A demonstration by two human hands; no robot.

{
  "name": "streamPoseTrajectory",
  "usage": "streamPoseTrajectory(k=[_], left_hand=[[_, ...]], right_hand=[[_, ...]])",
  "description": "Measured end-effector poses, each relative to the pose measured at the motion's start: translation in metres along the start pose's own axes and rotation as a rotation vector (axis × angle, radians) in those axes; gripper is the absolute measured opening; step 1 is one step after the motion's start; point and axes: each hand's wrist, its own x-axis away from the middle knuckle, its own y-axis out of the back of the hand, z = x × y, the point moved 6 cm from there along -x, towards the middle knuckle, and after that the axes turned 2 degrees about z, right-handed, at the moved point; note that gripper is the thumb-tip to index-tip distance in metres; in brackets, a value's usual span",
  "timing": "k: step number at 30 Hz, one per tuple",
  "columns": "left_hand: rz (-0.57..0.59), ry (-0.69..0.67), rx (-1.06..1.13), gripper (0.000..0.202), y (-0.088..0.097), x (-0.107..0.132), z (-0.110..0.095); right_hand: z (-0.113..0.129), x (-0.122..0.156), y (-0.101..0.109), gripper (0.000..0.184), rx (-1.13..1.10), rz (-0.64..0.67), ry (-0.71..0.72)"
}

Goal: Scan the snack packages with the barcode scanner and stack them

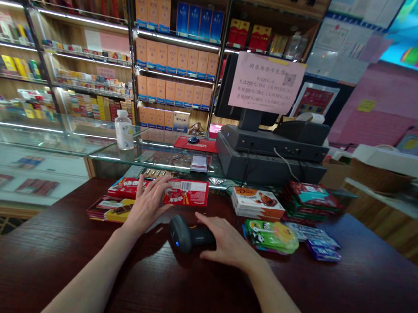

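Observation:
My left hand (148, 204) has its fingers over the left end of a red snack box (190, 193), with the thumb along the lower edge. The box's printed side with a barcode faces me. Just below lies a dark barcode scanner (182, 234) on the table, its blue light on. My right hand (228, 240) is at the scanner's handle, thumb and fingers apart on either side; whether it touches the handle is hard to tell. Another red box (125, 187) and a stack of flat packs with a yellow one (119, 210) lie beside and behind my left hand.
On the right lie white-and-orange boxes (258, 204), a green pack (271, 236), purple packs (324, 251) and a stack of dark packs (309, 202). Behind the dark table (157, 290) stand a glass counter (150, 151), a bottle (124, 130) and a monitor with a pink notice (265, 82).

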Motion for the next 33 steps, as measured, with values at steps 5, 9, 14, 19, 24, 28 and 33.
streamPoseTrajectory(k=[5, 9, 14, 19, 24, 28, 33], left_hand=[[-0.01, 0.018, -0.006, 0.043, 0.002, 0.0, 0.001], [-0.014, 0.027, -0.009, 0.044, -0.001, 0.001, 0.003], [-0.025, 0.035, -0.009, 0.042, -0.002, 0.002, 0.005], [-0.032, 0.036, -0.015, 0.042, -0.002, 0.002, 0.005], [-0.035, 0.036, -0.023, 0.042, -0.004, 0.003, 0.007], [-0.04, 0.038, -0.029, 0.043, -0.004, 0.003, 0.008], [-0.058, 0.039, -0.028, 0.043, -0.002, 0.003, 0.007]], right_hand=[[0.005, -0.005, -0.008, 0.077, 0.06, 0.007, 0.005], [0.006, -0.007, -0.009, 0.073, 0.067, -0.005, 0.009], [0.004, -0.006, -0.003, 0.073, 0.017, -0.074, 0.046], [-0.002, -0.003, 0.01, 0.075, -0.068, -0.201, 0.054], [-0.009, -0.001, 0.019, 0.078, -0.181, -0.285, 0.019], [-0.015, 0.001, 0.024, 0.079, -0.26, -0.319, -0.021], [-0.019, 0.004, 0.027, 0.08, -0.31, -0.334, -0.039]])
